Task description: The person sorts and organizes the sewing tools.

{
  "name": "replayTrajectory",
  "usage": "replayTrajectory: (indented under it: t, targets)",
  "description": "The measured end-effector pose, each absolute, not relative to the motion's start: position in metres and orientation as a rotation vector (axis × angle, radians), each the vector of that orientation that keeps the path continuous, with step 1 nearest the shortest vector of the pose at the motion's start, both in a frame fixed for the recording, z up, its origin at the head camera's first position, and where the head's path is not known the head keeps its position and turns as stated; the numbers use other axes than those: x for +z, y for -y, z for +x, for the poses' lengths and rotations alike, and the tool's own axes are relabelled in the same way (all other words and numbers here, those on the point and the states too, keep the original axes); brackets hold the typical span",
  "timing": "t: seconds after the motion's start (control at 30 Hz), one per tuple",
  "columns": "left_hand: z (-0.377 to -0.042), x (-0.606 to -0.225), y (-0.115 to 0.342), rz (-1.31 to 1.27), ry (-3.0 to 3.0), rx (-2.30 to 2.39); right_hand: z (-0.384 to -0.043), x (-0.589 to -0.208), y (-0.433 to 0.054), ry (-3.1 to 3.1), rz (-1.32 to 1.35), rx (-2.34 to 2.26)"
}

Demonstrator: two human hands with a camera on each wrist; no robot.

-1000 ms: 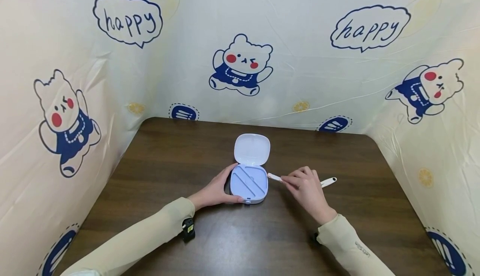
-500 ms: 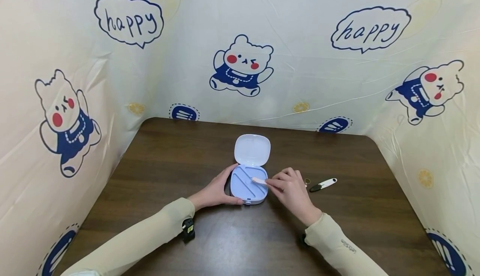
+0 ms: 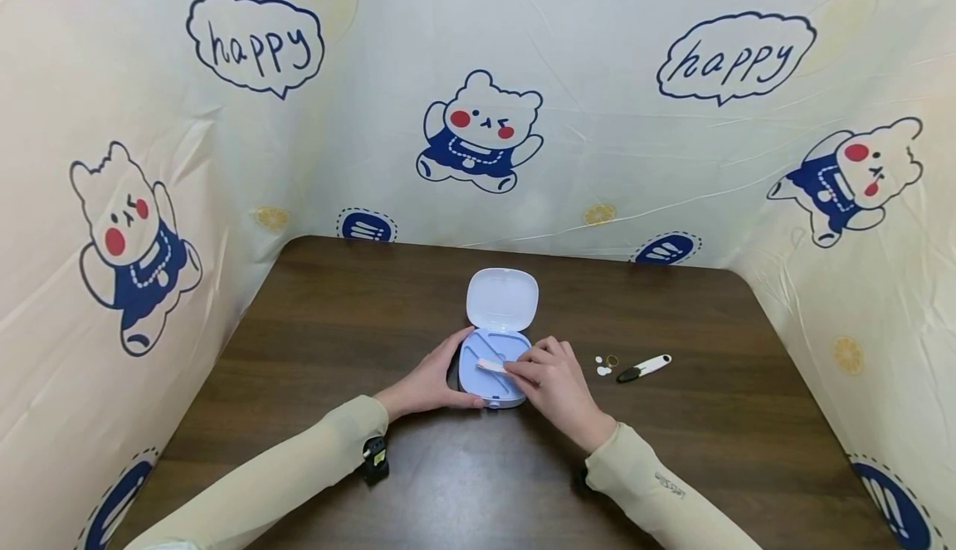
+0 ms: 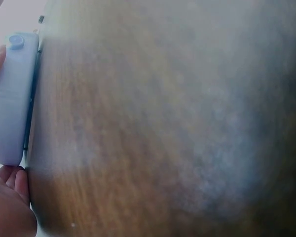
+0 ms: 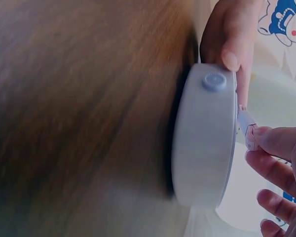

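Observation:
A pale blue case (image 3: 485, 384) lies on the table with its whitish lid (image 3: 503, 299) raised at the back. Diagonal dividers split its inside into compartments. My left hand (image 3: 429, 378) grips the case from the left, its thumb at the front corner near the round button (image 5: 214, 81). Between thumb and forefinger, my right hand (image 3: 554, 388) pinches a small white-and-pink printed strip (image 3: 490, 365). The strip lies across the case's inside in the head view. In the right wrist view, the strip's end (image 5: 245, 118) is right at the case's upper edge.
Right of the case lie several small white pieces (image 3: 603, 371), a gold-coloured ring (image 3: 612, 361) and a slim black-and-white tool (image 3: 645, 368). A printed cloth (image 3: 597, 135) stands around the back and sides of the brown table (image 3: 358, 309).
My right hand has moved left with the strip, from beside the case to over its inside, uncovering the small pieces, the ring and the tool. My left hand stays in place.

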State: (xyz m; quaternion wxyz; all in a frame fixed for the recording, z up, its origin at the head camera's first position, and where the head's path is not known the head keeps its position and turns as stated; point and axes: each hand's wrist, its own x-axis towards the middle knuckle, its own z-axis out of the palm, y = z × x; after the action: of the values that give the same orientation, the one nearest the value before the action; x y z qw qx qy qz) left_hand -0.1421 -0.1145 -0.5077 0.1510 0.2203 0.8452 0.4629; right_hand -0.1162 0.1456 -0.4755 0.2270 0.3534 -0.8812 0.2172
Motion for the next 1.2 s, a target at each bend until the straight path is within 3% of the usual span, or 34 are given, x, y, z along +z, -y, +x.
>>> replayTrajectory:
  t: [1.2]
  targets:
    - [-0.143,-0.513,0.116,0.637,-2.435,1.321,-0.108,-0.49,-0.122,2.503,0.95,0.582]
